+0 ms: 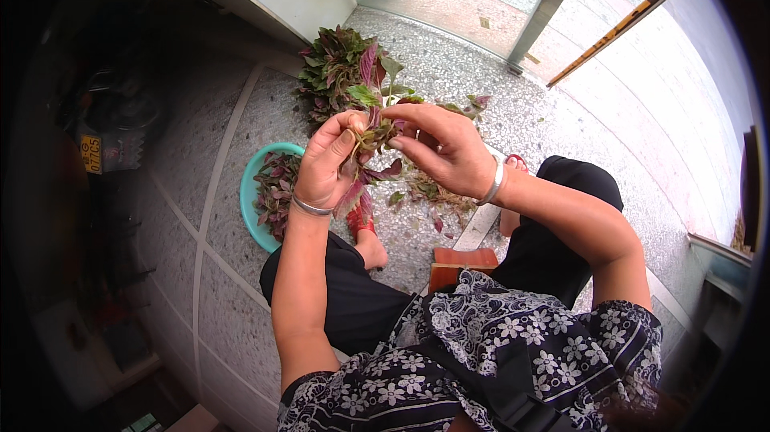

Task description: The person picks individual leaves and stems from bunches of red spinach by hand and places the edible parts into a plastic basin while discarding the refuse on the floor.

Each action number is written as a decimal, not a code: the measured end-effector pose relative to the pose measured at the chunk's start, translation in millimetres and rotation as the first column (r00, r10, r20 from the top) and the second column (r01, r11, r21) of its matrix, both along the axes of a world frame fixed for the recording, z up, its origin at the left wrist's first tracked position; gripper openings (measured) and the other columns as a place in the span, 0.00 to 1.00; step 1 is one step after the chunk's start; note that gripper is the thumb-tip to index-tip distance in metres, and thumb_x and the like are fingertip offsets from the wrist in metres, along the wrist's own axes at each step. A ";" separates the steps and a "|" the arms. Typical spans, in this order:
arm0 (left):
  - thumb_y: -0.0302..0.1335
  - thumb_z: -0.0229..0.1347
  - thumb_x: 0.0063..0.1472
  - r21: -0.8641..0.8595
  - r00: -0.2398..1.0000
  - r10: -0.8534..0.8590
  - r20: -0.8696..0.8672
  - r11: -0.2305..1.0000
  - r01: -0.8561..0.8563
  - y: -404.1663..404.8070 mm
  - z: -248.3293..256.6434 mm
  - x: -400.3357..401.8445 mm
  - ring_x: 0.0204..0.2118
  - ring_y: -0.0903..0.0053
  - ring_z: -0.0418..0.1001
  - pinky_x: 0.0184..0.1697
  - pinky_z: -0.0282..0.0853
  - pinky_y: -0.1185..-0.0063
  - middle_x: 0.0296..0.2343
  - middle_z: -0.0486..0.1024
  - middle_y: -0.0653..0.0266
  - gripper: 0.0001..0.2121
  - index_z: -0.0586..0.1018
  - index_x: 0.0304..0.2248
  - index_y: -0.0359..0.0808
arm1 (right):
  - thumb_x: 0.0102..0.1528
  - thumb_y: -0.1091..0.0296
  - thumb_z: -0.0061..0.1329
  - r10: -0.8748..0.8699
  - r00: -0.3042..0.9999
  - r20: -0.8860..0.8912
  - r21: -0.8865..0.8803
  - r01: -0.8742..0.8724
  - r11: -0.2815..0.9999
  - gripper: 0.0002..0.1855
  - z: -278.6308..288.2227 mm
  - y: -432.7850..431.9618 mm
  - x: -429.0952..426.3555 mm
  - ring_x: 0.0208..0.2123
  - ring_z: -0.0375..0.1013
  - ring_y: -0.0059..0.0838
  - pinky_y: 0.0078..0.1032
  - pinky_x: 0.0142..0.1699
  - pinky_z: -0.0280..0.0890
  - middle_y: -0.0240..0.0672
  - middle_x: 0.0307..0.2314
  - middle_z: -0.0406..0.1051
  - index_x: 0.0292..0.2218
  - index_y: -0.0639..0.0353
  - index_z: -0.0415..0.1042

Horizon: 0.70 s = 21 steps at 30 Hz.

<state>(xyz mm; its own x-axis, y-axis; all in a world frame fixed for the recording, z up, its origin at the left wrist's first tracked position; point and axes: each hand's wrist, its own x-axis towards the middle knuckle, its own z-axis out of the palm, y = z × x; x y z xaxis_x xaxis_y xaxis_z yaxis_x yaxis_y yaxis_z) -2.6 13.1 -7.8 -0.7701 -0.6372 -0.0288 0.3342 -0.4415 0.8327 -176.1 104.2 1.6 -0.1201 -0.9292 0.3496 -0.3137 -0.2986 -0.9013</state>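
My left hand [328,161] pinches a small bunch of red-and-green leafy stems [379,134], which look like red amaranth, between thumb and fingers. Purple leaves hang below its fingertips. From the other side, my right hand [448,146] has its thumb and forefinger on the same bunch; its other fingertips are partly hidden. Beyond my hands lies a large heap of the same greens [337,65] on the speckled floor. A teal plastic basin [246,197] holding purple-green leaves [280,185] stands left, partly behind my left hand. Beneath my right hand are roots and leaf scraps [442,191].
A low wooden stool [463,263] shows between my knees. My feet in red sandals [361,221] flank the scraps. Glass door panels [457,5] and a metal frame [547,8] stand ahead. A parked vehicle with a yellow plate [91,154] is in shadow on the left.
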 end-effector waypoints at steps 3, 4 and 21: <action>0.25 0.46 0.59 0.034 0.999 -0.015 0.051 0.999 0.013 7.4 1.3 -8.4 0.29 0.87 0.61 0.31 0.58 0.88 0.31 0.65 0.70 0.05 0.69 0.34 0.33 | 0.46 0.72 0.48 -0.038 0.991 -0.129 -0.052 0.032 0.998 0.08 -1.7 -3.3 -0.4 0.24 0.68 0.37 0.28 0.28 0.63 0.38 0.24 0.67 0.32 0.58 0.69; 0.25 0.46 0.59 0.028 0.997 0.003 0.075 1.000 -0.006 8.1 1.2 -10.1 0.28 0.88 0.61 0.30 0.58 0.89 0.31 0.65 0.71 0.05 0.69 0.34 0.34 | 0.46 0.72 0.48 -0.051 0.990 -0.135 -0.073 0.041 0.997 0.07 -6.0 -5.0 -1.4 0.25 0.68 0.38 0.28 0.28 0.63 0.38 0.24 0.67 0.31 0.58 0.69; 0.28 0.45 0.59 0.050 0.980 0.159 -0.118 0.987 -0.154 -19.4 7.6 11.4 0.29 0.82 0.61 0.29 0.57 0.83 0.32 0.65 0.66 0.05 0.68 0.32 0.36 | 0.45 0.68 0.46 0.077 0.963 -0.257 0.229 -0.016 0.973 0.08 -21.0 9.6 -19.9 0.27 0.68 0.39 0.29 0.35 0.63 0.41 0.27 0.68 0.29 0.59 0.71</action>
<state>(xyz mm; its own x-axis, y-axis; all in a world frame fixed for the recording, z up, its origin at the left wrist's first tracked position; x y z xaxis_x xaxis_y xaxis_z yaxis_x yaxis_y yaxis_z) 8.8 -6.3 -0.2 -0.6601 -0.7505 0.0302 0.4989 -0.4081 0.7646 -196.0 113.8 -19.4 -0.0071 -0.9893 0.1459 -0.5383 -0.1192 -0.8343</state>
